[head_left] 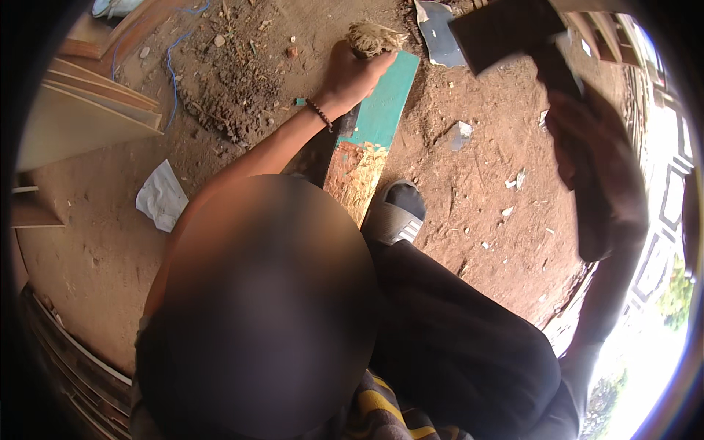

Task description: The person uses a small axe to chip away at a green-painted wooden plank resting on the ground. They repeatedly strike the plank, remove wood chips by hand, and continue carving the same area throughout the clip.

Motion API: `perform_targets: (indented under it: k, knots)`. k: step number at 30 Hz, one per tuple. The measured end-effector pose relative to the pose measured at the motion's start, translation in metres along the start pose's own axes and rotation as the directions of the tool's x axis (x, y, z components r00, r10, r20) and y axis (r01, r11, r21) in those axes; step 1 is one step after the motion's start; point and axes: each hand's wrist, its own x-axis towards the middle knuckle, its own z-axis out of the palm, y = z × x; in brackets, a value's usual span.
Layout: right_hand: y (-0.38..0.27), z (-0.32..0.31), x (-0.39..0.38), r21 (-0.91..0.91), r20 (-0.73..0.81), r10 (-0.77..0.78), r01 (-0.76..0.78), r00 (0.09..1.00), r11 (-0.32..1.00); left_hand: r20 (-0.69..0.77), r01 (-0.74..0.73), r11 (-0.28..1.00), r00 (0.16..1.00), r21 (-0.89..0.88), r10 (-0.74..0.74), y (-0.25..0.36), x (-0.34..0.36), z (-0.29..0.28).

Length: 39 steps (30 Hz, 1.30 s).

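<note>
My left hand [358, 77] grips a short piece with a frayed, pale, fibrous top [374, 37], perhaps a tool handle, at the upper end of a long board [383, 103]. The board is teal at that end and bare, rough brown and yellow wood lower down, with a dark edge at its left. At upper right, my right hand [590, 139] is wrapped round the handle of a large, dark-headed hammer [506, 33], held raised and slightly blurred. A blurred round patch hides the lower middle of the view, including the board's near end.
A sandaled foot [393, 213] stands right of the board, below a dark-trousered leg [469, 323]. Crumpled white paper [161, 198], debris, blue string [172, 81] and a grey scrap [438, 33] lie on dirt. Stacked panels [88, 125] stand at left; a bright patterned railing is at right.
</note>
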Motion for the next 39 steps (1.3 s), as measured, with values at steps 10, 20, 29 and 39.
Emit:
perform_targets:
  k: [10, 20, 29, 39]
  knots:
    - [-0.057, 0.032, 0.051, 0.037, 0.022, -0.205, 0.204, 0.979, 0.978, 0.0, -0.207, 0.96, 0.977, 0.186, 0.211, -0.001, 0.006, 0.003]
    - [-0.043, 0.009, 0.069, -0.032, 0.135, -0.236, 0.242, 0.962, 0.97, -0.012, -0.168, 0.967, 0.985, 0.191, 0.173, 0.001, 0.005, 0.001]
    - [-0.009, 0.015, 0.099, 0.384, 0.231, -0.168, 0.068, 0.959, 0.921, -0.012, -0.184, 0.957, 0.982, 0.223, 0.191, 0.006, 0.0, 0.004]
    - [0.163, 0.063, 0.148, -0.646, 0.247, 0.237, -0.023, 0.94, 0.763, 0.003, -0.194, 0.959, 0.98, 0.206, 0.197, 0.006, 0.001, 0.004]
